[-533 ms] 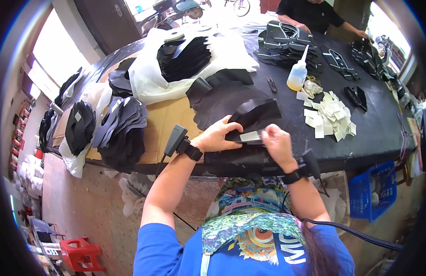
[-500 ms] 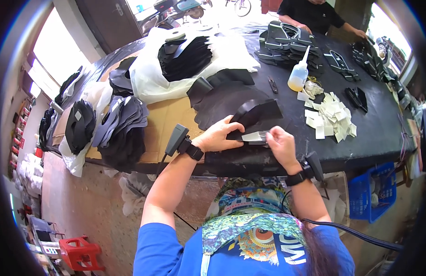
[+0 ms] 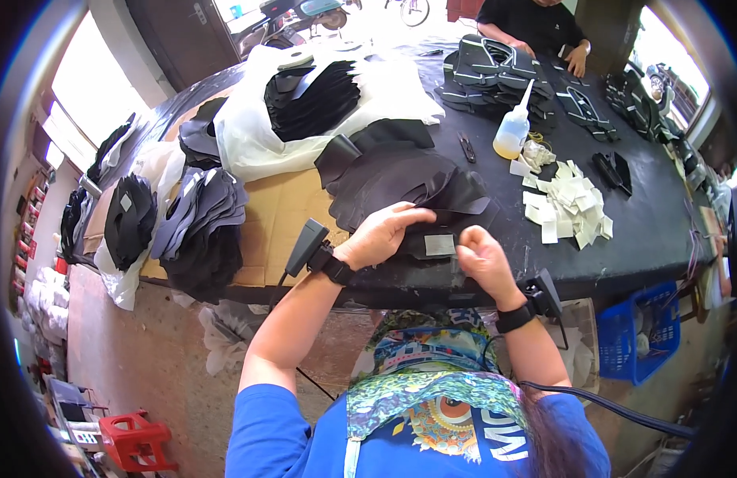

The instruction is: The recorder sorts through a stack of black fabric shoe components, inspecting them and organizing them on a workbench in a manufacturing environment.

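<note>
A small white rectangular patch [image 3: 439, 245] lies flat on a black sheet piece at the table's near side. Just left of it, my left hand [image 3: 381, 237] has its fingers stretched out to the right, touching the stack of thin black cut pieces [image 3: 388, 179] behind the patch. To the patch's right, my right hand [image 3: 488, 261] is closed with its fingers curled in, slightly above the table. What it holds, if anything, is hidden.
Loose white patches [image 3: 572, 205] lie to the right, near a squeeze bottle [image 3: 513, 131] of yellowish liquid and small snips [image 3: 466, 147]. Black and grey piles [image 3: 201, 211] stand left. A white bag [image 3: 245, 139] holds black pieces. Across the table, a person [image 3: 536, 28] handles black parts.
My right hand has drawn slightly away from the white patch, which now lies flat and fully shows. The raised black piece by my left hand has come down, and its fingers have straightened.
</note>
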`<action>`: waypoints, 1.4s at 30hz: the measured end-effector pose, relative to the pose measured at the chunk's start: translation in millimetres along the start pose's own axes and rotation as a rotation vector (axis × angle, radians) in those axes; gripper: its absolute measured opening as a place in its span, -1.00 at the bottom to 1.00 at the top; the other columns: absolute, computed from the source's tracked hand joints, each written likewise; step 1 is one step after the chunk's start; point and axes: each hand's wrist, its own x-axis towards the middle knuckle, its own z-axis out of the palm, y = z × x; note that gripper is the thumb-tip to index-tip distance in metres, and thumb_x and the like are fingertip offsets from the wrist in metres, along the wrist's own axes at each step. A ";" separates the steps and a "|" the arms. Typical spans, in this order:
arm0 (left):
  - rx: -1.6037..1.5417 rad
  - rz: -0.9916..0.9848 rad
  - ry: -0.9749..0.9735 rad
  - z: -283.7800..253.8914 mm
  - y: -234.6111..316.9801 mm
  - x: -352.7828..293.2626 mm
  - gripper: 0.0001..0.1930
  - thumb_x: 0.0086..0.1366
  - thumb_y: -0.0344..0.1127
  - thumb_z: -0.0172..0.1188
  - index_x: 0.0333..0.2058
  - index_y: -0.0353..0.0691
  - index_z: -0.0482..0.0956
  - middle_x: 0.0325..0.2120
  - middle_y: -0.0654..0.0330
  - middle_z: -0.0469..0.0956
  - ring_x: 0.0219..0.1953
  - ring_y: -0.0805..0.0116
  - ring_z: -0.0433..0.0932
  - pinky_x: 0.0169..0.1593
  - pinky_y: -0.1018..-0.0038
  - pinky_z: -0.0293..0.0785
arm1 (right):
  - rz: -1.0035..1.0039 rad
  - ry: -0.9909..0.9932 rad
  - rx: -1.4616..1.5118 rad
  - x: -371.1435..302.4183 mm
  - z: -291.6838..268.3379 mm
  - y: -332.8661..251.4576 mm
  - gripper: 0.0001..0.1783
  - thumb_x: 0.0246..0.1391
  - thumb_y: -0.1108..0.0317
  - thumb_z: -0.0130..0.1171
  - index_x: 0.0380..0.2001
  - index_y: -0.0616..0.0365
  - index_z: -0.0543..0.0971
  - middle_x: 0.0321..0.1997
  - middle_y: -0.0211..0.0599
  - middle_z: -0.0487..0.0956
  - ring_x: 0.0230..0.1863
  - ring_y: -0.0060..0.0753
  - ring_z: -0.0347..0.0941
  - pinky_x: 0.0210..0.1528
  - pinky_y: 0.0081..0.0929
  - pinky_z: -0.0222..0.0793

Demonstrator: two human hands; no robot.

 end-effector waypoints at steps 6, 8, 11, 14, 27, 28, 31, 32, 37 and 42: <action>0.146 -0.140 -0.033 1.3 2.1 -3.9 -0.77 -0.04 -0.45 0.11 -0.33 -0.19 0.54 -0.43 0.06 0.42 -0.35 0.15 0.43 -0.25 0.41 0.36 | -0.402 -0.059 -0.940 19.6 15.8 4.4 -0.74 -0.20 0.28 0.23 -0.50 0.15 0.38 -0.63 -0.22 0.48 -0.52 -0.16 0.45 -0.49 -0.36 0.33; 0.168 -0.109 -0.021 2.1 1.2 -4.4 -0.74 -0.10 -0.40 0.18 -0.32 -0.19 0.53 -0.42 0.07 0.43 -0.34 0.15 0.43 -0.25 0.41 0.36 | -0.380 -0.069 -0.922 21.8 14.9 4.3 -0.72 -0.22 0.27 0.24 -0.50 0.14 0.39 -0.63 -0.22 0.48 -0.53 -0.17 0.45 -0.48 -0.36 0.34; 0.218 -0.066 -0.010 5.0 -1.9 -7.3 -0.66 -0.17 -0.33 0.27 -0.30 -0.19 0.52 -0.41 0.08 0.43 -0.33 0.14 0.44 -0.24 0.41 0.36 | -0.361 -0.075 -0.921 22.3 15.3 3.2 -0.77 -0.21 0.32 0.23 -0.54 0.15 0.39 -0.63 -0.23 0.47 -0.53 -0.17 0.45 -0.48 -0.36 0.34; 0.264 -0.057 -0.016 6.3 0.2 -7.0 -0.62 -0.19 -0.32 0.29 -0.29 -0.18 0.51 -0.39 0.08 0.44 -0.31 0.13 0.44 -0.22 0.40 0.37 | -0.403 -0.099 -0.927 25.5 12.1 6.4 -0.81 -0.21 0.36 0.20 -0.56 0.16 0.40 -0.66 -0.21 0.45 -0.54 -0.17 0.44 -0.50 -0.38 0.33; 0.278 -0.105 -0.032 6.8 0.9 -9.4 -0.63 -0.18 -0.31 0.27 -0.28 -0.15 0.50 -0.35 0.09 0.44 -0.28 0.13 0.44 -0.20 0.39 0.37 | -0.421 0.044 -0.802 24.8 8.1 13.0 -0.78 -0.19 0.32 0.17 -0.48 0.19 0.41 -0.65 -0.15 0.45 -0.54 -0.15 0.44 -0.49 -0.38 0.33; 0.281 -0.109 -0.027 5.9 0.7 -10.1 -0.63 -0.18 -0.31 0.27 -0.28 -0.15 0.50 -0.35 0.09 0.44 -0.28 0.13 0.44 -0.20 0.39 0.37 | -0.342 -0.016 -0.787 22.2 9.6 2.4 -0.80 -0.19 0.34 0.16 -0.48 0.18 0.41 -0.63 -0.13 0.46 -0.52 -0.13 0.45 -0.48 -0.36 0.34; 0.262 -0.098 -0.033 6.3 2.0 -8.3 -0.63 -0.18 -0.31 0.27 -0.28 -0.15 0.50 -0.35 0.10 0.44 -0.27 0.13 0.44 -0.19 0.39 0.36 | -0.346 -0.061 -0.824 20.6 13.6 -1.6 -0.85 -0.19 0.40 0.10 -0.47 0.18 0.42 -0.63 -0.12 0.46 -0.52 -0.12 0.45 -0.48 -0.36 0.34; 0.268 -0.118 -0.041 6.0 3.0 -8.3 -0.63 -0.17 -0.29 0.26 -0.28 -0.14 0.50 -0.33 0.04 0.45 -0.22 0.08 0.43 -0.13 0.37 0.35 | -0.429 -0.049 -0.876 20.5 14.1 0.4 -0.88 -0.19 0.44 0.06 -0.47 0.18 0.44 -0.64 -0.12 0.46 -0.55 -0.14 0.44 -0.50 -0.38 0.33; 0.289 -0.089 -0.026 5.3 2.1 -8.4 -0.62 -0.18 -0.30 0.29 -0.28 -0.15 0.50 -0.35 0.08 0.43 -0.27 0.13 0.43 -0.19 0.40 0.36 | -0.423 0.003 -0.802 22.2 8.2 10.6 -0.87 -0.19 0.45 0.05 -0.45 0.17 0.43 -0.63 -0.12 0.46 -0.55 -0.18 0.45 -0.49 -0.41 0.34; 0.322 -0.135 -0.146 0.2 10.4 -6.9 -0.56 -0.19 -0.27 0.30 -0.23 -0.13 0.47 -0.32 0.05 0.41 -0.24 0.11 0.40 -0.16 0.38 0.34 | -0.463 -0.074 -0.927 11.7 17.1 -4.1 -0.80 -0.17 0.29 0.16 -0.52 0.16 0.42 -0.57 -0.19 0.49 -0.52 -0.22 0.47 -0.47 -0.42 0.35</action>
